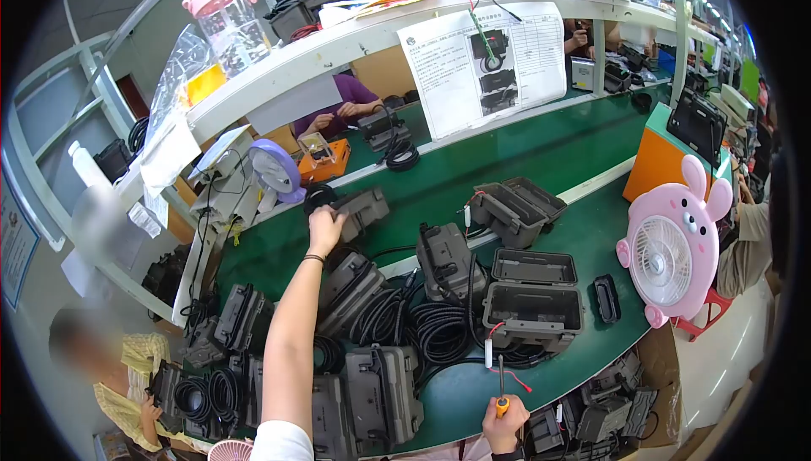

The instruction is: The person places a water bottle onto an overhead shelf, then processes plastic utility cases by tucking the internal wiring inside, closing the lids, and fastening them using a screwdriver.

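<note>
My left hand [325,229] reaches across the green bench with its fingers closed on the near end of a dark grey plastic box [363,210], which looks slightly blurred. A black cable coil [320,197] lies just beyond those fingers. Low in the view, my right hand [504,427] grips a screwdriver [502,385] with an orange handle, its shaft pointing up. Beyond the screwdriver stands an opened grey box [534,305], its lid back, with a white connector [488,353] and red wire hanging over its front. Another opened box [515,208] sits farther back.
Several closed boxes [380,393] and cable coils [439,330] crowd the near bench. A pink fan [667,258] stands at right, a purple fan [275,170] at left. A carton [663,376] of boxes is below. A paper sheet [448,81] hangs from the shelf. Other people sit around.
</note>
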The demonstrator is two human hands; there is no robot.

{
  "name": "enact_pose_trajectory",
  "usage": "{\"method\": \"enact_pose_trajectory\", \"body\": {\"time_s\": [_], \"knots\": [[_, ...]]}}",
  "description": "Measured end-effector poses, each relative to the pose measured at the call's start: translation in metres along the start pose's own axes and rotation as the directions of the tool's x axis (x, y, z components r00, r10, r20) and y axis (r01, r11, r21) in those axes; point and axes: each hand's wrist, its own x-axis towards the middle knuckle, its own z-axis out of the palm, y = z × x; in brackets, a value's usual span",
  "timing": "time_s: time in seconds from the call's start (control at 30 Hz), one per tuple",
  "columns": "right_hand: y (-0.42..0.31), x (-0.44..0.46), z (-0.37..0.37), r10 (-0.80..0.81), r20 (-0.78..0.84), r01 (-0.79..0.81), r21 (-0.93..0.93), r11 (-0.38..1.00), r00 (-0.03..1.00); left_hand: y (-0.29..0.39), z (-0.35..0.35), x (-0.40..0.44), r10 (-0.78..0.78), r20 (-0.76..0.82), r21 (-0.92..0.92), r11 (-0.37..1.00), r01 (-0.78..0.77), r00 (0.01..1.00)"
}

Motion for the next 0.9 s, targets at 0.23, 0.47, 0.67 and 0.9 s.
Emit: {"method": "enact_pose_trajectory", "body": {"time_s": [0.23, 0.47, 0.67, 0.9], "knots": [[-0.006, 0.005, -0.001, 0.000, 0.009, 0.001, -0.017, 1.000, 1.000, 0.047, -0.098, -0.016, -0.428, 0.269, -0.805, 0.393, 0.446, 0.863], [-0.001, 0.002, 0.003, 0.012, -0.006, -0.012, -0.021, 1.000, 1.000, 0.074, -0.165, -0.074, -0.444, 0.256, -0.959, -0.005, 0.283, 0.859], [-0.002, 0.003, -0.001, 0.086, 0.057, -0.091, 0.086, 0.992, 0.995, 0.107, -0.236, -0.119, -0.495, 0.115, -0.992, -0.108, 0.070, 0.861], [-0.047, -0.009, -0.022, 0.188, 0.360, -0.389, 0.648, 0.655, 0.914, 0.184, -0.312, -0.191, -0.395, -0.087, -0.995, -0.005, -0.096, 0.915]]}}
